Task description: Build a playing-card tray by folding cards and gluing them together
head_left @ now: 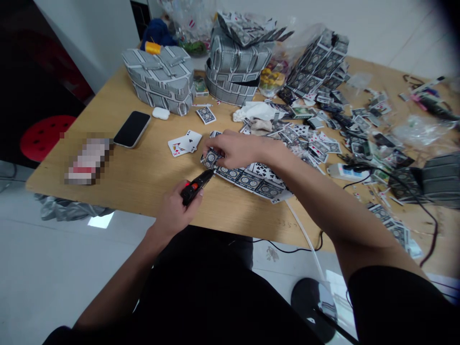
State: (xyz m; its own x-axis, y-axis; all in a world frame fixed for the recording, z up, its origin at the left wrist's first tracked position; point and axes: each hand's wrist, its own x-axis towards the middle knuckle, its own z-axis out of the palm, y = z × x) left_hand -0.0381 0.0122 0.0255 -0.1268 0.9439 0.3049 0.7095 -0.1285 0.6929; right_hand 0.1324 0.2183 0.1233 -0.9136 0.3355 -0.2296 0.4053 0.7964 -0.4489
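Observation:
My left hand (pixel 178 206) is closed round a black hand tool (pixel 194 188) with an orange-red button and a narrow tip; its exact kind I cannot make out. The tip meets the near left edge of a strip of joined playing cards (pixel 247 181), mostly blue-patterned backs. Reaching across from the right, my right hand (pixel 233 148) pinches the left end of this strip, fingertips bent down and partly hidden. Just left of that hand lie a few loose face-up playing cards (pixel 184 143). Behind them is a face-down card (pixel 206 115).
Grey card-patterned boxes (pixel 160 79) and a stacked pair (pixel 233 72) stand at the back. Loose cards (pixel 319 143) are heaped on the right, near a white power strip (pixel 347 171) with a black cable. A phone (pixel 132 129) and white earbud case (pixel 160 113) lie left.

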